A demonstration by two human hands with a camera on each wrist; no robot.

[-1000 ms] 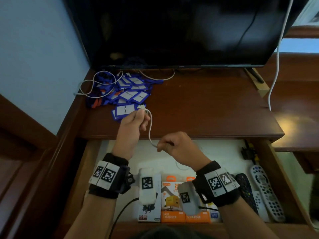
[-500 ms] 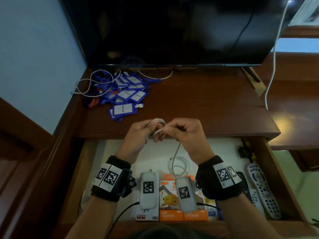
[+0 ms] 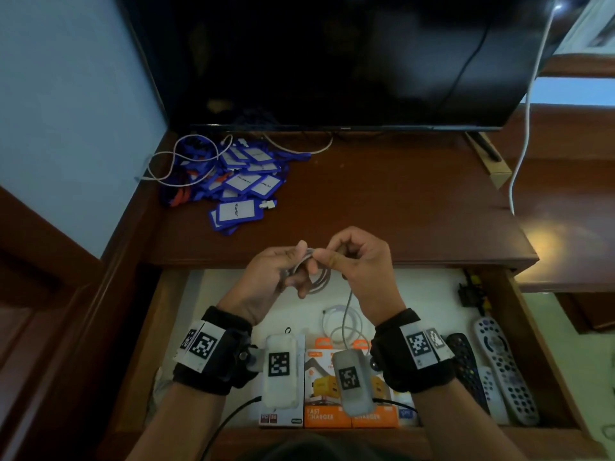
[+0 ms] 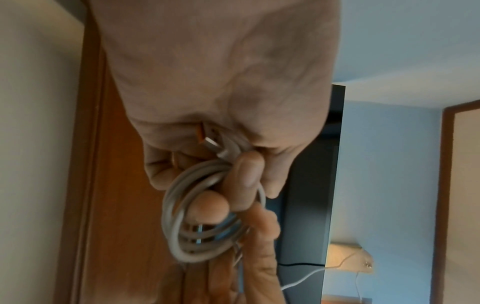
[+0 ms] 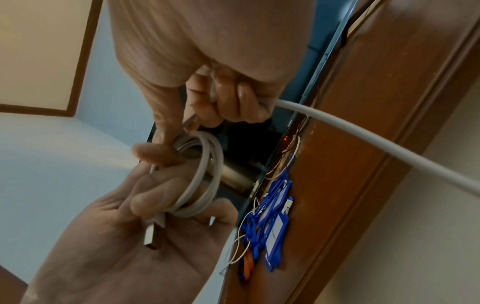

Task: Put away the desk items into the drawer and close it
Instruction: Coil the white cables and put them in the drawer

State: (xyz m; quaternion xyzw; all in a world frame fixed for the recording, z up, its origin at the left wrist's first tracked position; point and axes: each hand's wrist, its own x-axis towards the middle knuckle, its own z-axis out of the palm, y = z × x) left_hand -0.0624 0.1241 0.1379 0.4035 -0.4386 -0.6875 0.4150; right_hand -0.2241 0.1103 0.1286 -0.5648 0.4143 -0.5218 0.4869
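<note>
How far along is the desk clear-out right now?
Early to midway. Done: the drawer is open and already holds charger boxes and remotes. In hand: the left hand holds the coiled white cable while the right hand feeds its loose tail. Left: stow that cable, move the blue badge holders and the other white cord off the desk, then close the drawer.

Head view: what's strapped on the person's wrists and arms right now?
Both forearms are bare, no sleeves. The left hand and right hand each have a black wrist strap bearing white cards with black square-patterned markers, plus a white oblong camera pod with its own marker and a black cable.
</note>
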